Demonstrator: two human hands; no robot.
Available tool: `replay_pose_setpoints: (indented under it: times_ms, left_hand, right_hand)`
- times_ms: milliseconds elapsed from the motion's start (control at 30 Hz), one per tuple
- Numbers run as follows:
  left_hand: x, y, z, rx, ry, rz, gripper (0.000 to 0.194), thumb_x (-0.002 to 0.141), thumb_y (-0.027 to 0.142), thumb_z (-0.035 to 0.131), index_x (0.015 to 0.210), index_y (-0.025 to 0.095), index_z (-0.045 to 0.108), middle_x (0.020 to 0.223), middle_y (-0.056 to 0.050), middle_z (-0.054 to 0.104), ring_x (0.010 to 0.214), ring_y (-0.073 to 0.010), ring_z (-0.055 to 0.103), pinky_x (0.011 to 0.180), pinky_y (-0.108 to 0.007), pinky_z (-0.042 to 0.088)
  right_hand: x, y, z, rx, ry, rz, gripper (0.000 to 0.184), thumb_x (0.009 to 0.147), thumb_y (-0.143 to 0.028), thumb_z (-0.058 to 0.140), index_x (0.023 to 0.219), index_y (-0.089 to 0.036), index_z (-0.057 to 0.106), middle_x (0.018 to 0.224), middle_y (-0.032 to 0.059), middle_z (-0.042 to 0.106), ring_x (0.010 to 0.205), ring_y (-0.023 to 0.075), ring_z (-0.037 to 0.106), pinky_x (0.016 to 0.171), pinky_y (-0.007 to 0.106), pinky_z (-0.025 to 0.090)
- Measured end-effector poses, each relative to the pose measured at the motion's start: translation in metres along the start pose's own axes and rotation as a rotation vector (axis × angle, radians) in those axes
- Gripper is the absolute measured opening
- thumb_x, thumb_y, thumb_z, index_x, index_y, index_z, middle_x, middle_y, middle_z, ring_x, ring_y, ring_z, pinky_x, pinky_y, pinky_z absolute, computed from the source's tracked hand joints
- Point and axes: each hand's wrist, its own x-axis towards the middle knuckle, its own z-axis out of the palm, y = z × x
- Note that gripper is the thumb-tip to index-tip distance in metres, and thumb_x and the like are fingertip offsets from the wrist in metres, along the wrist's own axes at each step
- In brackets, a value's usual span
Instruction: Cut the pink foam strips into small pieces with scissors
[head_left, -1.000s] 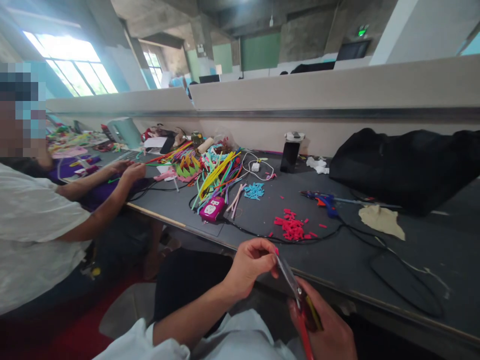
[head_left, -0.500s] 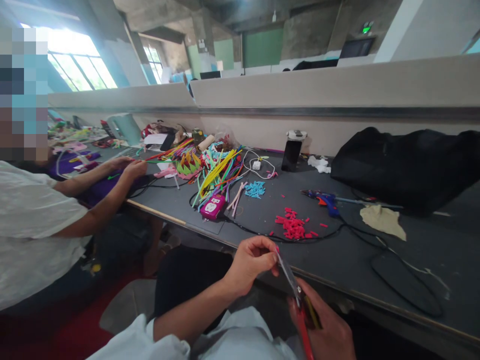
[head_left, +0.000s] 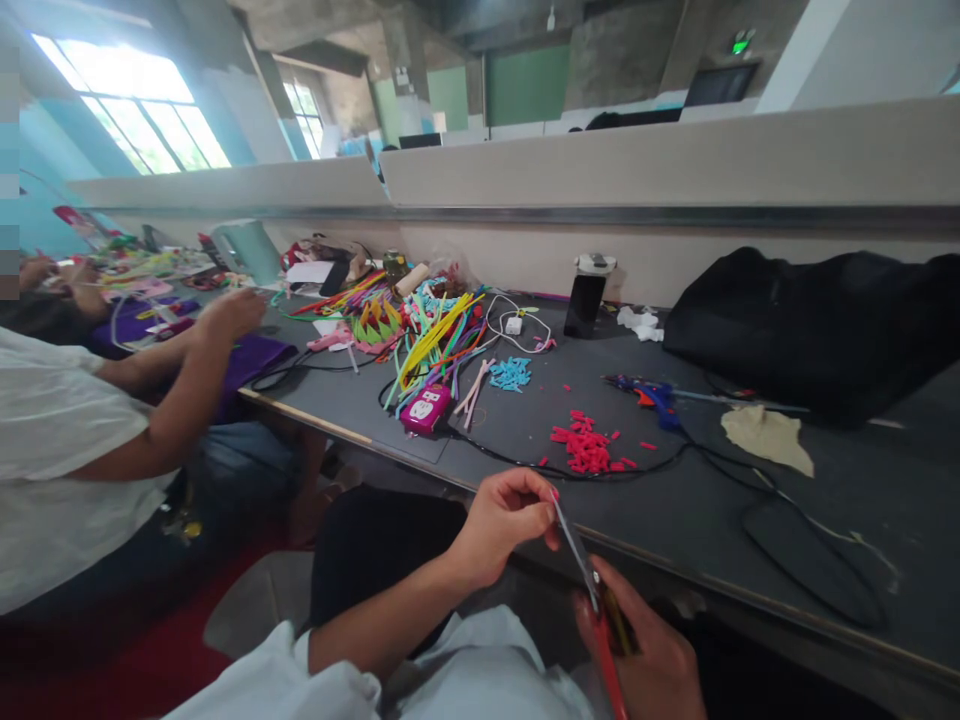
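Just in front of the table edge, my left hand (head_left: 510,525) is closed, thumb and fingers pinching a small pinkish-red piece (head_left: 555,494), mostly hidden by the fingertips. A pair of scissors (head_left: 576,550) with a red handle reaches from my right hand (head_left: 656,645) to that piece, blade tips at the fingertips. My right fingers are wrapped round the scissor handles. On the table beyond my hands lies a pile of short red pieces (head_left: 589,447). Behind it sits a smaller heap of short blue pieces (head_left: 511,374).
A blue glue gun (head_left: 660,402) and its black cable lie right of the red pile, near a cream cloth (head_left: 769,438) and black bag (head_left: 810,335). Left are a magenta box (head_left: 426,409) and colourful pipe cleaners (head_left: 439,345). A co-worker (head_left: 172,390) sits at left.
The co-worker's hands have risen and shifted left. My view has tilted slightly. My hands and the scissors stay almost in the same place, with the blades still at the left fingertips.
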Motion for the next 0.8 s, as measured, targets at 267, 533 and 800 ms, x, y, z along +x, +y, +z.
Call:
replay_pose_setpoints:
  times_ms: [267,533,800]
  left_hand:
    - [0.000,-0.002,0.000,0.003,0.021,-0.019,0.025,0.068,0.032,0.078,0.073,0.013,0.062,0.065,-0.001,0.061,0.050,-0.0104,0.057,0.054,-0.024,0.046]
    - [-0.001,-0.003,0.000,-0.038,-0.004,-0.007,0.024,0.068,0.030,0.079,0.072,0.013,0.064,0.068,-0.001,0.062,0.052,-0.0110,0.058,0.054,-0.024,0.047]
    - [-0.003,-0.004,-0.001,-0.062,-0.003,-0.011,0.022,0.068,0.028,0.079,0.073,0.012,0.064,0.068,-0.001,0.062,0.052,-0.0103,0.057,0.056,-0.024,0.046]
  right_hand:
    - [-0.005,0.002,0.006,-0.056,0.016,-0.024,0.038,0.087,-0.038,0.054,0.115,-0.018,0.070,0.106,0.0036,0.074,0.089,0.0194,0.073,0.077,0.022,0.059]
    - [-0.005,0.001,0.010,-0.096,0.063,0.002,0.037,0.087,-0.037,0.054,0.112,-0.016,0.071,0.101,0.0047,0.075,0.084,0.0208,0.074,0.074,0.022,0.060]
    - [-0.005,0.003,0.011,-0.085,0.078,-0.018,0.036,0.086,-0.037,0.054,0.112,-0.019,0.071,0.100,0.0022,0.075,0.084,0.0197,0.074,0.072,0.022,0.061]
